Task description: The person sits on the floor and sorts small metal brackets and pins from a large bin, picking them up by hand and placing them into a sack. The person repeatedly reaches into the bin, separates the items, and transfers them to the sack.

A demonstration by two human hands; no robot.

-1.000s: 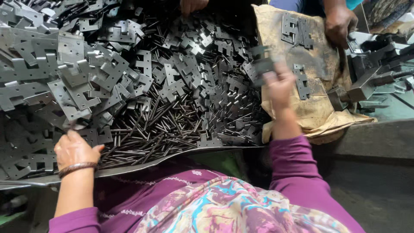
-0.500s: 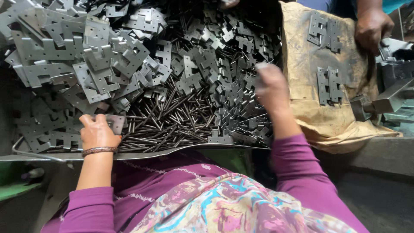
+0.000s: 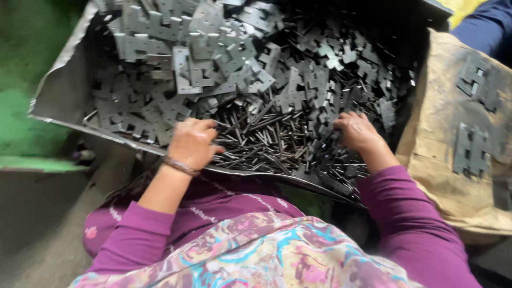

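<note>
A shallow metal tray [image 3: 64, 101] fills the upper middle of the view, heaped with flat grey hinge plates [image 3: 213, 58] toward 11 and 12 o'clock and with a loose bed of thin dark metal pins [image 3: 261, 136] toward its near edge at 6 o'clock.

The left hand [image 3: 191, 143] rests at the tray's near rim, at about 7 o'clock of the pin heap. Its fingers curl down and inward into the pins and plates beneath it; whether they actually pinch a piece cannot be told, since the palm hides it. A thin bangle [image 3: 180, 166] circles the wrist, and the purple sleeve is pushed up the forearm.

The right hand [image 3: 356, 130] lies at about 4 o'clock of the pin heap, palm down, fingers bent and spread over a jumble of small dark plates. It touches them, but no single piece shows as gripped, so its hold cannot be told either. The two hands are well apart, with the pins between them.

At 3 o'clock, just beside the tray, a tan sack [image 3: 437, 160] is spread out, with a few joined hinges [image 3: 469, 149] lying flat on it. A blue sleeve [image 3: 488, 29] of another person shows at 1 o'clock.
</note>
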